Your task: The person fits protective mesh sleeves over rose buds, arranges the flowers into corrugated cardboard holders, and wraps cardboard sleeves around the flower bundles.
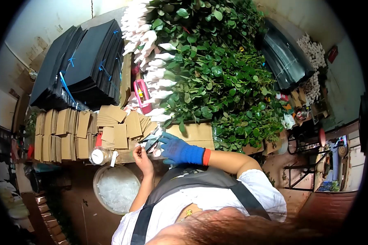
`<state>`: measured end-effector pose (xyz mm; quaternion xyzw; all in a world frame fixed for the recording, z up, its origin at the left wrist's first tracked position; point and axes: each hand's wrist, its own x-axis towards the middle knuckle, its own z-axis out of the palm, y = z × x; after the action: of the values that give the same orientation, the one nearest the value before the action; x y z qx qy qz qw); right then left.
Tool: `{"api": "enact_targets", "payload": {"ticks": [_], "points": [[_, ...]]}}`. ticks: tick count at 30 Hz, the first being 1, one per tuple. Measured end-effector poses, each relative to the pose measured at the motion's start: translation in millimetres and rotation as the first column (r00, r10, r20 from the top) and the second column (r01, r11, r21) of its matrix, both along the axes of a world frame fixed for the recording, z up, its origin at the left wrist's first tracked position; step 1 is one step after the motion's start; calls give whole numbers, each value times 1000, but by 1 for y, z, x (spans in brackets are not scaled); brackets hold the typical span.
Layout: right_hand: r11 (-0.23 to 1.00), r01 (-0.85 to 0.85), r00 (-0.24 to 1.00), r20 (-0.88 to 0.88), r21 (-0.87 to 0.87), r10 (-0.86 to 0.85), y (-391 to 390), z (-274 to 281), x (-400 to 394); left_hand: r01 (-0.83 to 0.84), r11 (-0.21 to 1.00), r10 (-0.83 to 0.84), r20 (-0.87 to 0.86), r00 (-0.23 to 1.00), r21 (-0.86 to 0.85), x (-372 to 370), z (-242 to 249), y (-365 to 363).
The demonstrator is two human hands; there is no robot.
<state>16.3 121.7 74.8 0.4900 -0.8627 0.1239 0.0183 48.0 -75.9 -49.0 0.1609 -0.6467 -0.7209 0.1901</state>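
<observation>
My left hand (142,160) is bare, with its fingertips pinched together beside a dark, pointed piece (150,143) at the table's front edge. What sits between those fingertips is too small to name. My right hand (174,149) wears a blue glove with an orange cuff. Its fingers curl toward the same dark piece, and what they grip is hidden. Close by lies a small pale pink round thing (156,152). Beyond the hands, a row of rose buds in white sleeves (161,94) runs up the table, with their green leafy stems (221,81) to the right.
Brown cardboard pieces (120,136) lie and stand in stacks on the left. Behind them are bundled black sheets (92,61). A pink plastic holder (142,96) sits by the buds. A clear jar (100,156) is at the table edge, above a tub of white material (116,190).
</observation>
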Motion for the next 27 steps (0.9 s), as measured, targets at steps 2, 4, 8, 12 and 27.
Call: {"api": "enact_targets", "payload": {"ticks": [2, 4, 8, 12, 27], "points": [[994, -24, 1000, 1, 105, 24, -5, 12, -1, 78, 996, -82, 101, 992, 42, -1, -6, 3], [995, 9, 998, -60, -101, -15, 12, 30, 0, 204, 972, -228, 256, 939, 116, -7, 5, 3], [979, 192, 981, 36, -72, -189, 49, 130, 26, 693, 568, -813, 169, 558, 444, -37, 6, 37], [831, 478, 871, 29, -285, -491, 91, 179, 85, 644, -21, -924, -261, 280, 765, -49, 90, 104], [-794, 396, 728, 685, -461, -34, 154, 34, 364, 705, -401, -658, -352, -666, -584, 99, 252, 261]]}}
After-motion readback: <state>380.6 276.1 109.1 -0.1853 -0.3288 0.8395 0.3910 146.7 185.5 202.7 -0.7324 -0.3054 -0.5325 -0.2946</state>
